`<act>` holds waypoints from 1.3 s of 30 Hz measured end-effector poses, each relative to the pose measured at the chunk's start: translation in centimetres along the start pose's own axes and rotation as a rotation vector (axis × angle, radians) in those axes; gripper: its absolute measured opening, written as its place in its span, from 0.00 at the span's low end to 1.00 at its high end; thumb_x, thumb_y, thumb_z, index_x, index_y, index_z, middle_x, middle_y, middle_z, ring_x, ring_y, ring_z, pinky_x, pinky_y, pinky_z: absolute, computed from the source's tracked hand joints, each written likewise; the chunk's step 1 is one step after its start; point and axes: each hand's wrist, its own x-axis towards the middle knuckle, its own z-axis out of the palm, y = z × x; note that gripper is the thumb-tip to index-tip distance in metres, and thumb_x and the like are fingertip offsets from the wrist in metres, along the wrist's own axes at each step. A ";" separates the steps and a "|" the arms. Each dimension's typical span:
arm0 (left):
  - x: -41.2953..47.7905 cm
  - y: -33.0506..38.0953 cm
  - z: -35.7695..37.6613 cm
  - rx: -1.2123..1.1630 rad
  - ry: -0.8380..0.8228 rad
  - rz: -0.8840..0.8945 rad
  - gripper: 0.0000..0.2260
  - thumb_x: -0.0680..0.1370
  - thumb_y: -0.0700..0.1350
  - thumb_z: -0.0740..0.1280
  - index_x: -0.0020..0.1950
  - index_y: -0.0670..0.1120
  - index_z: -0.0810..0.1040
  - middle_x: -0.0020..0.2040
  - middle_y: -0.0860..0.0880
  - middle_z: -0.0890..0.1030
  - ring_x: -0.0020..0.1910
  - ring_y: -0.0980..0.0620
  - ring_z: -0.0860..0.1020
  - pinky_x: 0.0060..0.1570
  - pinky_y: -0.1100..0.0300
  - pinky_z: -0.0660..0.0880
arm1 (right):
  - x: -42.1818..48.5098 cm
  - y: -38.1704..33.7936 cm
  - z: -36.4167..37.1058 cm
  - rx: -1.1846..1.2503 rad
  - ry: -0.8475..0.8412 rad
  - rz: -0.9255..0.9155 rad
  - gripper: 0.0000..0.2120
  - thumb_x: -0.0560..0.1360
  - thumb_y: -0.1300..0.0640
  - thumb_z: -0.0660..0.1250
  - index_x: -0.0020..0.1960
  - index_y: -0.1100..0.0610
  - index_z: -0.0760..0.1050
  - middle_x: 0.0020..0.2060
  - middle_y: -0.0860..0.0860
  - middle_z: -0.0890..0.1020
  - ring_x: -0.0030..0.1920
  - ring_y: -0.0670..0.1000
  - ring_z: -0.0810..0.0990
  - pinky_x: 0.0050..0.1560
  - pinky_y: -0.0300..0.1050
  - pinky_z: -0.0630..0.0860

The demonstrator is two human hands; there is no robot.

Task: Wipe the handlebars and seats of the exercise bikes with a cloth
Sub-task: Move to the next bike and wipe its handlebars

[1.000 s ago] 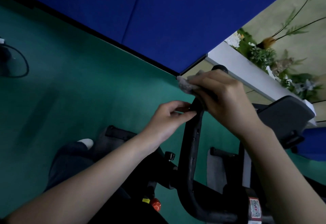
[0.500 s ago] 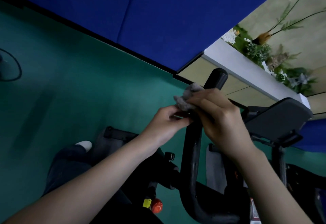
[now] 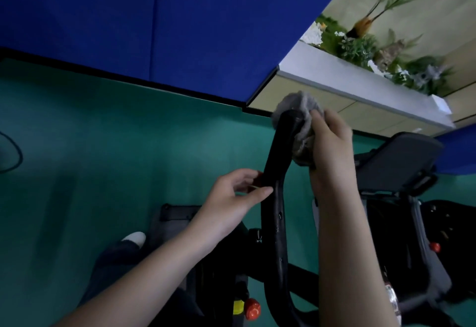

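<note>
Left hand (image 3: 231, 197): thumb on the near face of the handlebar (image 3: 273, 223), fingers curled round its far side, pinching the bar at its bend and steadying it. The handlebar runs up and away from the person, its long axis nearly upright in view and leaning slightly right towards the tip; the lower run passes between the two forearms. At the tip, above the left hand and just left of the right, a bunched grey cloth (image 3: 302, 106) caps the bar end and trails down its right side. Right hand (image 3: 332, 151): fingers closed on the cloth, pressing it against the bar — this hand is the nearer to the uncleaned length. The hands are apart, one either side of the bar, right above left. Judgement: the tip is being wiped; the next stroke would follow the bar's axis down towards the left hand, which would then have to give way. Right of the right hand stands a dark grey pad (image 3: 396, 161) — seat or console, cannot tell.
</note>
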 end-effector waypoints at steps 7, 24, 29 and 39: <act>0.2 -0.2 0.3 0.005 0.051 -0.059 0.12 0.72 0.35 0.72 0.55 0.39 0.79 0.49 0.46 0.81 0.50 0.52 0.78 0.53 0.64 0.72 | -0.7 1.4 0.2 0.261 -0.127 0.195 0.12 0.81 0.61 0.56 0.49 0.57 0.79 0.42 0.52 0.84 0.45 0.50 0.82 0.47 0.43 0.76; 0.1 -0.4 0.2 0.052 0.062 -0.058 0.10 0.72 0.35 0.72 0.51 0.44 0.79 0.47 0.45 0.81 0.44 0.55 0.77 0.45 0.70 0.73 | -2.5 3.1 0.0 0.242 -0.152 0.157 0.17 0.80 0.57 0.57 0.41 0.50 0.82 0.40 0.48 0.84 0.44 0.48 0.82 0.50 0.46 0.75; -0.1 -0.3 0.3 0.055 0.068 -0.035 0.10 0.73 0.33 0.70 0.53 0.40 0.79 0.47 0.44 0.81 0.45 0.53 0.78 0.51 0.63 0.74 | -4.4 3.8 -0.3 0.051 -0.120 0.161 0.12 0.79 0.54 0.56 0.50 0.57 0.77 0.50 0.60 0.82 0.56 0.61 0.79 0.62 0.63 0.72; 0.2 1.8 -2.2 0.868 0.042 0.455 0.13 0.78 0.46 0.65 0.61 0.45 0.76 0.53 0.52 0.78 0.53 0.56 0.76 0.58 0.61 0.70 | -8.7 3.1 -1.2 -0.460 0.043 -0.123 0.08 0.78 0.59 0.62 0.44 0.60 0.78 0.34 0.53 0.77 0.34 0.48 0.73 0.36 0.41 0.64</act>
